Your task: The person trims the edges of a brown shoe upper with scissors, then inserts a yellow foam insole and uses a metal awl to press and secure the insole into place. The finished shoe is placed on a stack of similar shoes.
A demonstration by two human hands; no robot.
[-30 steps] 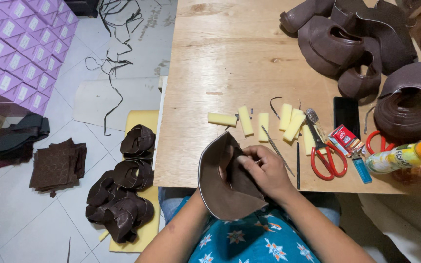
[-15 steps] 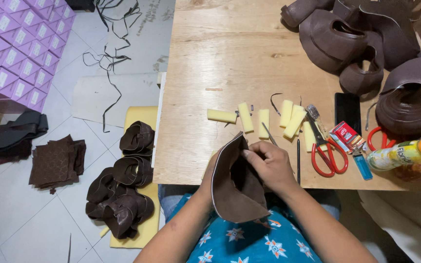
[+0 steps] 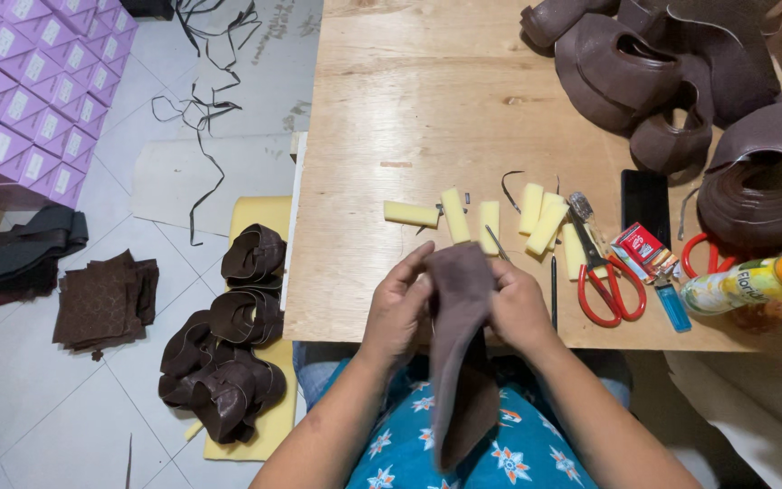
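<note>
Gripping one brown leather piece (image 3: 460, 344) at lower centre, left hand (image 3: 397, 306) and right hand (image 3: 518, 306) clench its edges, six yellow foam strips (image 3: 456, 215) lying above.

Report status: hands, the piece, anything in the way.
Left hand and right hand both grip brown piece. Held upright over lap. Nothing in the way.

One view only, from the head, looking almost straight down and close in. The wearer's hands (image 3: 459, 308) sit low at centre, forearms running off the bottom edge. The wooden surface (image 3: 427, 109) fills the upper middle and right, its far edge cut off at the top. The tiled floor (image 3: 74, 398) takes the whole left side, seen from farther off.
</note>
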